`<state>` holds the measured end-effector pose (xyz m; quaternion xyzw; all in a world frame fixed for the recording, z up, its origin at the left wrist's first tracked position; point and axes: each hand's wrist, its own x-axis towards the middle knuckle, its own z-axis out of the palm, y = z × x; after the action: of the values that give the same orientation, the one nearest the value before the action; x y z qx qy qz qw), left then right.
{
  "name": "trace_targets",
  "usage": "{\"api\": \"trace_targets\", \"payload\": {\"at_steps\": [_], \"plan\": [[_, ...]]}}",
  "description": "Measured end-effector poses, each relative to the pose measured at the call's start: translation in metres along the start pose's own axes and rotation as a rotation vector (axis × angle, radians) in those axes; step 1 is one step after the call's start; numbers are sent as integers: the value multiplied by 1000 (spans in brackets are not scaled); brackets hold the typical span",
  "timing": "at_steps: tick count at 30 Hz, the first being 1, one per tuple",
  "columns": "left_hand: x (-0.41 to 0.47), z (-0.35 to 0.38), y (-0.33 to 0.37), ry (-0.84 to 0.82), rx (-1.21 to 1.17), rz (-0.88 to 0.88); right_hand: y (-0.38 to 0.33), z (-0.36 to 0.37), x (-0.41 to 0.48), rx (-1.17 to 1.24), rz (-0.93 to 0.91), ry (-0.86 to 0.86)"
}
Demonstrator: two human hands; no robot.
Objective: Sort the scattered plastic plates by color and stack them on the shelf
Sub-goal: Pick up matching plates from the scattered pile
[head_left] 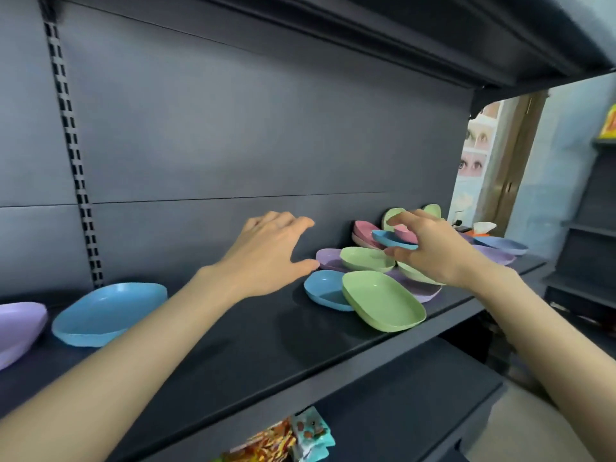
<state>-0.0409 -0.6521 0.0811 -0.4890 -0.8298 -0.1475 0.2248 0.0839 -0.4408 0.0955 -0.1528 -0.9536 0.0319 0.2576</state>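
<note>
Right fingers: the fingers [405,220] of the right hand [436,251] are curling over from above while the thumb is pressing from below. Together they are pinching the small blue plate [390,239] by its right edge.
Small blue plate: it is hanging slightly tilted in that pinch, over the pile at the right end of the shelf, with a pink rim showing just behind it; whether it is touching anything underneath, I cannot tell.
Left fingers: the fingers [293,222] of the left hand [266,258] are spreading apart and holding nothing – palm down, hovering over the shelf, thumb pointing toward the pile.
Pile, near side: a large green plate [383,301] is lying at the front edge, overlapping a blue plate [321,288] on its left.
Pile, middle: a second green plate [365,258] is sitting just beyond, resting partly on a purple plate [328,256].
Pile, back: the pink plates [363,230] are lying stacked by the back panel, and a pale green plate [391,213] is leaning up behind them.
Pile, far right: a grey-blue plate [503,245] is lying past the right wrist, beside another purple one.
Left end: a big blue plate [106,315] is sitting well apart from the pile, with a lilac plate [16,328] just beside it at the frame's edge.
Shelf: the dark shelf [233,348] is carrying all of these plates.
Below: a lower shelf [400,411] is holding bright snack packets [283,440].
</note>
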Motion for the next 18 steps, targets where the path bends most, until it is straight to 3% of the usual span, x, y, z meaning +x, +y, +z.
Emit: {"api": "trace_targets", "payload": {"at_steps": [18], "plan": [[113,92,48,-122,-105,-130,148,53,77,85,-83,-54]]}}
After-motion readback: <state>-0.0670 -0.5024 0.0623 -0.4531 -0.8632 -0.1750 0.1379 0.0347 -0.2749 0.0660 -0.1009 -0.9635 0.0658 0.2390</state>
